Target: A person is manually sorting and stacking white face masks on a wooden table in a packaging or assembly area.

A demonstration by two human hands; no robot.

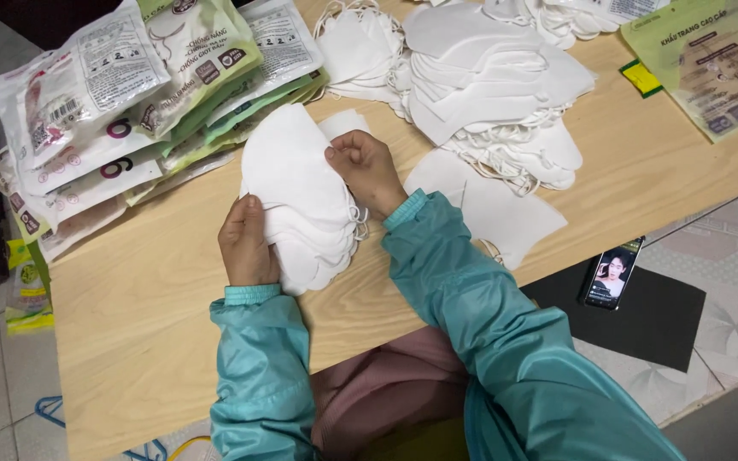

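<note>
Both my hands hold a stack of white folded face masks (296, 192) just above a light wooden board (147, 290). My left hand (247, 243) grips the stack's near left edge, thumb on top. My right hand (367, 169) pinches the stack's far right edge, where the ear loops hang. Both arms wear teal sleeves. One loose white mask (497, 213) lies flat on the board to the right of my right hand.
A heap of loose white masks (489, 85) covers the far middle of the board. Printed mask packets (121, 111) are stacked at the far left, another green packet (715, 60) at the far right. A phone (612, 273) rests on a black sheet (651, 320) on the tiled floor.
</note>
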